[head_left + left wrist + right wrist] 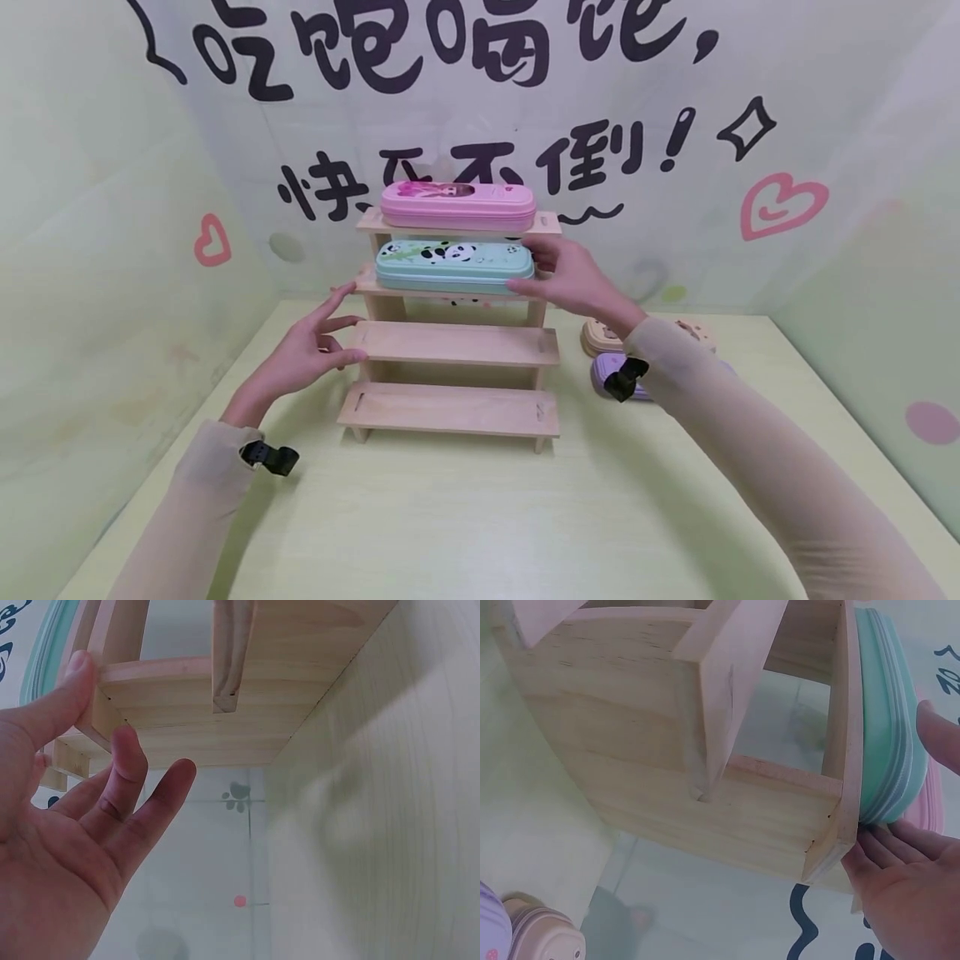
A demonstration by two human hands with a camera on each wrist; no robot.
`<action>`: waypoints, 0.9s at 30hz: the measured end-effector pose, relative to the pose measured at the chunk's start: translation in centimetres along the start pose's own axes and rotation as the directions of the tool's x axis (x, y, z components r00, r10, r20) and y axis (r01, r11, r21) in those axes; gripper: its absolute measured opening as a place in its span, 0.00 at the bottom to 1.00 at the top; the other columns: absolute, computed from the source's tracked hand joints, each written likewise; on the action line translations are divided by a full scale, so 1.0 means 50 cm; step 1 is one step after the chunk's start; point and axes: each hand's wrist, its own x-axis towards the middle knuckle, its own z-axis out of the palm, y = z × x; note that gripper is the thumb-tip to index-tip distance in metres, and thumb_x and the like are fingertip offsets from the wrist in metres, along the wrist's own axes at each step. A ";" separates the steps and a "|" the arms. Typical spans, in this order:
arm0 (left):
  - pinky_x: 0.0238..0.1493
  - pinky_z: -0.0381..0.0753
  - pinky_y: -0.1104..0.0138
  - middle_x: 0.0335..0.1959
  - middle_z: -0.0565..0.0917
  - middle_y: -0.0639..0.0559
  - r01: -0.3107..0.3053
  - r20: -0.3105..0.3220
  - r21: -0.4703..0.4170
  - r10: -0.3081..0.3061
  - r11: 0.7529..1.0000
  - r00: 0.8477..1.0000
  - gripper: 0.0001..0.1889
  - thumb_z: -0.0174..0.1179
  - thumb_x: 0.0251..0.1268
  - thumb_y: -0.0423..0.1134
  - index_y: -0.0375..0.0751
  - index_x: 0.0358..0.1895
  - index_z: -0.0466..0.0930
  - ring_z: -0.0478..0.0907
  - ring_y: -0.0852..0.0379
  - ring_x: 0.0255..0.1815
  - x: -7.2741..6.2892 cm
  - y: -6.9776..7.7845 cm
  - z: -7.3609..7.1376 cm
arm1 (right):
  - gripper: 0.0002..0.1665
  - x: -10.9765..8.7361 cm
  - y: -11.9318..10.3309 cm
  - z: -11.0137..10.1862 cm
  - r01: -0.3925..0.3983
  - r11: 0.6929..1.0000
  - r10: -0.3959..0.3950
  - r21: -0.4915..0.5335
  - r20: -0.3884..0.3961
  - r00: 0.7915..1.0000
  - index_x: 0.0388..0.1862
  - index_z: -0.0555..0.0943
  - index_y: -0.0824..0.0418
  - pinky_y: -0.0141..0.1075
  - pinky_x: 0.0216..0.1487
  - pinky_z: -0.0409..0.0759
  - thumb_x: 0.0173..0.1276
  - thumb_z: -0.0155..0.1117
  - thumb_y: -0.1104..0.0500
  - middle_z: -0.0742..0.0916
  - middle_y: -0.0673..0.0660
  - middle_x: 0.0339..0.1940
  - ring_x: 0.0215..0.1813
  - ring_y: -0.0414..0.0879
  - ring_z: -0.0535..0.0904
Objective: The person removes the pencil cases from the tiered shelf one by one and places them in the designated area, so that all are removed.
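Note:
A teal zipped pencil case (454, 266) with panda pictures lies on the second shelf from the top of a wooden tiered stand (456, 343). My right hand (572, 273) holds the case by its right end, thumb at the front and fingers behind. From the right wrist view, the case (883, 720) sits flat along the shelf board. At the stand's left side, my left hand (303, 348) has its fingers spread, touching the shelf ends. One fingertip (78, 663) rests against a shelf edge in the left wrist view. A pink pencil case (459, 207) occupies the top shelf.
Right of the stand, partly behind the right forearm, lie a tan pencil case (598, 337) and a purple pencil case (609, 375) on the pale table (480, 517). The two lower shelves (456, 408) are bare. A printed cloth wall (480, 108) stands close behind the stand.

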 end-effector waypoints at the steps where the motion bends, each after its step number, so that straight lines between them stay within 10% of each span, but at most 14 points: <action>1: 0.33 0.84 0.66 0.75 0.71 0.30 0.002 0.000 0.000 -0.002 1.000 1.000 0.57 0.76 0.65 0.35 0.71 0.87 0.45 0.87 0.32 0.38 0.000 0.000 0.000 | 0.46 0.002 -0.002 0.001 -0.002 1.000 0.002 0.003 0.005 1.000 0.77 0.70 0.69 0.48 0.72 0.73 0.65 0.81 0.57 0.79 0.65 0.72 0.71 0.59 0.76; 27: 0.33 0.84 0.66 0.76 0.70 0.31 0.005 0.001 -0.007 -0.005 1.000 1.000 0.56 0.75 0.66 0.35 0.71 0.87 0.46 0.87 0.35 0.37 -0.001 0.000 0.000 | 0.47 0.004 0.002 -0.014 -0.057 0.997 0.054 0.056 0.062 0.997 0.78 0.68 0.70 0.46 0.68 0.77 0.66 0.80 0.59 0.82 0.66 0.66 0.65 0.57 0.80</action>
